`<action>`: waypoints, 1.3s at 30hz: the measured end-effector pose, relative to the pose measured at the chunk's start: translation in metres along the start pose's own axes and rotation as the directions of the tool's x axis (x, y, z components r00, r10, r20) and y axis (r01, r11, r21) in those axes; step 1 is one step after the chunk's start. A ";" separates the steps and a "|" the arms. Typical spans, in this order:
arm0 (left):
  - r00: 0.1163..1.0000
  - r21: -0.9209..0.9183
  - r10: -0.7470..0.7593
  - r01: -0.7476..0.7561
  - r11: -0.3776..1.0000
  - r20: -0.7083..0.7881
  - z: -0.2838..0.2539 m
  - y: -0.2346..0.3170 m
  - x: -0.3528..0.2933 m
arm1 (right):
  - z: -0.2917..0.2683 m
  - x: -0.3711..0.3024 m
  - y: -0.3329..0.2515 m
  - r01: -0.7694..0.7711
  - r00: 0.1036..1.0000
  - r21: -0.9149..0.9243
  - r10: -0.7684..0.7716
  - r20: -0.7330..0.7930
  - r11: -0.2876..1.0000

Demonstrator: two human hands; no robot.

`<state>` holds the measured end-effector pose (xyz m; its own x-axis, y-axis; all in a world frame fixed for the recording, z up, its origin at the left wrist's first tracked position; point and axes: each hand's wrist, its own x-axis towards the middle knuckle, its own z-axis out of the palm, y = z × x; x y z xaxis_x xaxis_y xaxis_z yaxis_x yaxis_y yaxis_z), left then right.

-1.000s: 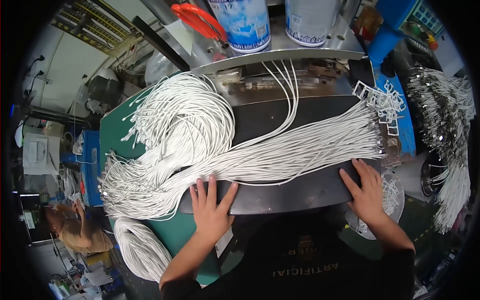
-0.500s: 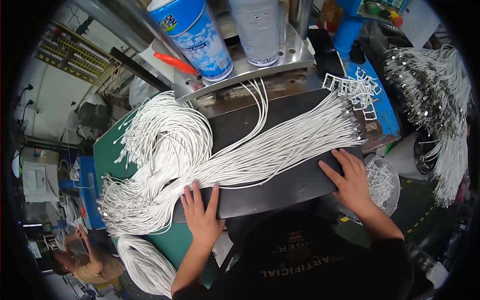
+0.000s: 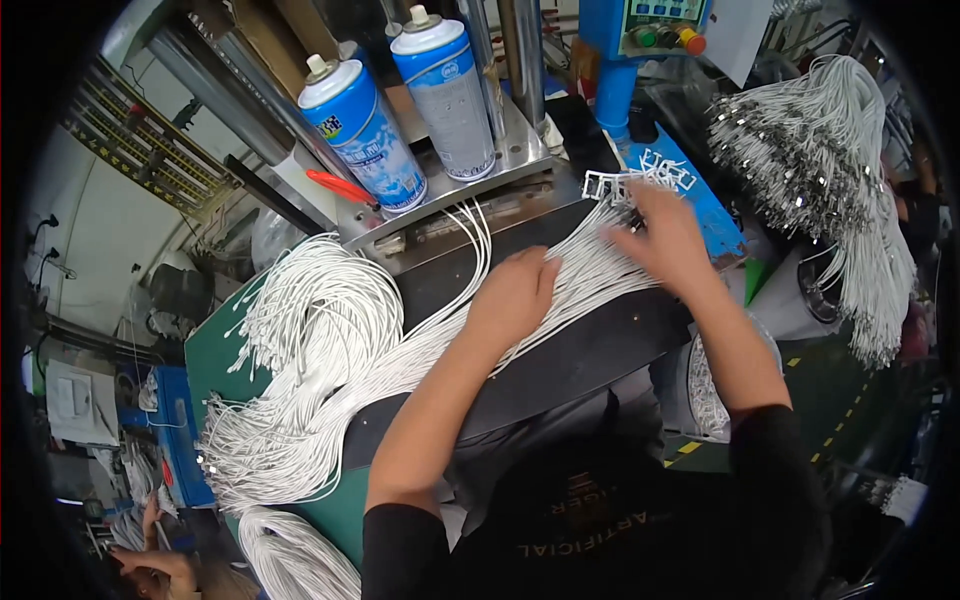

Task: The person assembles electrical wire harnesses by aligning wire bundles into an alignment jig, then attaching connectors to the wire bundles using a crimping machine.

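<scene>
Your work surface is a dark, flat mat (image 3: 600, 350) laid over a green bench top (image 3: 215, 345), w/ a steel machine ledge (image 3: 440, 200) at its far edge. Across mat and green top lies a big bundle of thin white cords (image 3: 320, 340), fanned out twd the left, loose ends near the white plastic frame pcs (image 3: 640, 175). Two blue-and-white spray cans (image 3: 365, 130) stand upright on the ledge, a red-handled tool (image 3: 340, 187) beside them.
</scene>
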<state>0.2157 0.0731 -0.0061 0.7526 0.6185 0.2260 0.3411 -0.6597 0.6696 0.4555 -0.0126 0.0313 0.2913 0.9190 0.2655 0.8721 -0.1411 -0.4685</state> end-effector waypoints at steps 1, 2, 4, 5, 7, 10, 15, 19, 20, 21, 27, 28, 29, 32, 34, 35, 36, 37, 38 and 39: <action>0.989 0.075 -0.122 0.116 0.990 0.080 -0.001 0.007 0.003 | 0.018 0.023 0.028 -0.051 0.958 -0.313 -0.043 -0.285 0.948; 0.957 0.162 -0.249 0.225 0.961 0.147 -0.003 0.013 0.004 | 0.026 0.038 0.060 -0.186 0.842 -0.568 -0.168 -0.513 0.802; 0.943 0.173 -0.324 0.307 0.936 0.076 -0.026 0.008 -0.024 | 0.011 0.048 0.108 -0.171 0.938 -0.367 0.037 -0.344 0.915; 0.926 0.206 -0.369 0.347 0.915 0.077 -0.043 0.009 -0.035 | 0.004 0.045 0.131 -0.207 0.975 -0.154 0.190 -0.114 0.966; 0.892 0.233 -0.447 0.421 0.877 0.068 -0.063 -0.011 -0.055 | -0.011 0.009 0.130 -0.322 0.947 -0.221 0.315 -0.070 0.921; 0.986 0.296 -0.160 0.138 0.945 0.050 -0.078 -0.039 -0.083 | -0.031 -0.067 0.148 -0.393 0.919 -0.246 0.371 -0.133 0.886; 0.955 0.149 -0.105 0.065 0.987 0.279 -0.099 -0.084 -0.065 | -0.065 -0.125 0.119 -0.509 0.829 -0.513 0.554 -0.076 0.691; 0.910 -0.161 -0.339 0.381 0.911 0.237 -0.101 -0.107 -0.075 | -0.002 -0.070 -0.024 -0.110 0.994 0.046 0.109 0.026 0.993; 0.909 -0.259 -0.340 0.397 0.881 0.240 -0.101 -0.119 -0.083 | 0.023 -0.056 -0.060 0.223 0.974 0.014 -0.223 0.040 0.975; 0.913 -0.359 -0.322 0.396 0.845 0.249 -0.100 -0.126 -0.085 | 0.042 -0.047 -0.108 0.326 0.940 0.105 -0.334 0.069 0.939; 0.904 -0.621 -0.248 0.421 0.661 0.349 -0.111 -0.125 -0.090 | 0.113 0.031 -0.127 0.353 0.861 -0.224 -0.222 0.458 0.908; 0.948 -0.542 -0.194 0.304 0.783 0.252 -0.113 -0.130 -0.096 | 0.115 0.029 -0.098 0.346 0.899 -0.243 -0.247 0.361 0.906; 0.980 -0.441 -0.119 0.179 0.879 0.160 -0.111 -0.133 -0.099 | 0.108 0.028 -0.084 0.337 0.927 -0.265 -0.270 0.260 0.903; 0.993 -0.298 -0.071 0.097 0.950 0.097 -0.115 -0.135 -0.102 | 0.083 0.014 -0.080 0.350 0.936 -0.340 -0.335 0.104 0.873; 0.980 -0.248 -0.153 0.181 0.952 0.126 -0.118 -0.128 -0.102 | 0.077 0.012 -0.074 0.309 0.950 -0.397 -0.265 0.163 0.864; 0.979 -0.251 -0.160 0.187 0.950 0.126 -0.116 -0.124 -0.104 | 0.075 0.011 -0.072 0.292 0.954 -0.424 -0.230 0.192 0.858; 0.974 -0.163 -0.187 0.206 0.965 0.125 -0.115 -0.119 -0.105 | 0.072 0.008 -0.073 0.298 0.952 -0.420 -0.233 0.200 0.857; 0.969 -0.073 -0.214 0.224 0.972 0.122 -0.113 -0.114 -0.107 | 0.069 0.005 -0.075 0.318 0.947 -0.431 -0.261 0.188 0.845; 0.963 0.018 -0.242 0.242 0.970 0.116 -0.112 -0.112 -0.110 | 0.066 0.001 -0.077 0.338 0.941 -0.441 -0.290 0.176 0.831; 0.962 0.020 -0.248 0.247 0.969 0.112 -0.114 -0.111 -0.109 | 0.067 0.001 -0.078 0.356 0.934 -0.452 -0.320 0.157 0.818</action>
<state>0.0314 0.1278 -0.0248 0.7028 0.7109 -0.0274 0.5274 -0.4948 0.6906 0.3620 0.0241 0.0120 -0.0686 0.9616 0.2656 0.9947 0.0456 0.0920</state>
